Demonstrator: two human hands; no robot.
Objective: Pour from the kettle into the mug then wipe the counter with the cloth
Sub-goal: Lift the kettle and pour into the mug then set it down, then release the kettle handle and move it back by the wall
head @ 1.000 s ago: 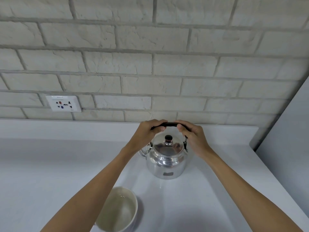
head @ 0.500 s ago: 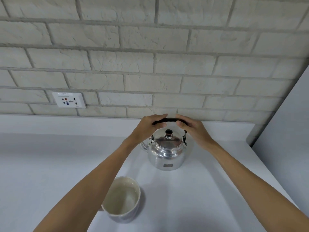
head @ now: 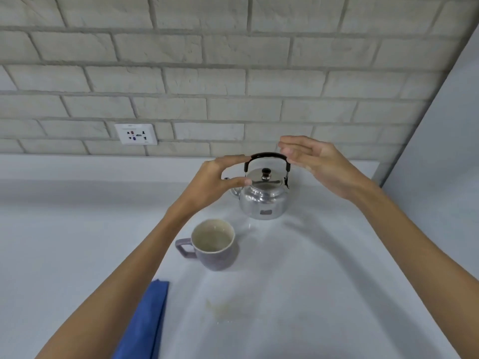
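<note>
A shiny steel kettle (head: 263, 200) with a black handle stands upright on the white counter (head: 324, 281), near the back wall. In front of it sits a purple mug (head: 216, 256) with a pale inside, its handle to the left. A folded blue cloth (head: 145, 325) lies at the front, partly under my left forearm. My left hand (head: 217, 181) hovers at the left end of the kettle's handle, fingers curled apart and holding nothing. My right hand (head: 316, 161) is at the handle's right end, fingers spread and off it.
A faint yellowish spill (head: 223, 310) marks the counter in front of the mug. A white wall socket (head: 136, 134) sits on the brick wall at the left. A grey panel (head: 440, 164) bounds the counter at the right.
Both hands have let go of the kettle's handle and opened. The camera has tipped down, so the mug's handle, the blue cloth and the spill have come into view.
</note>
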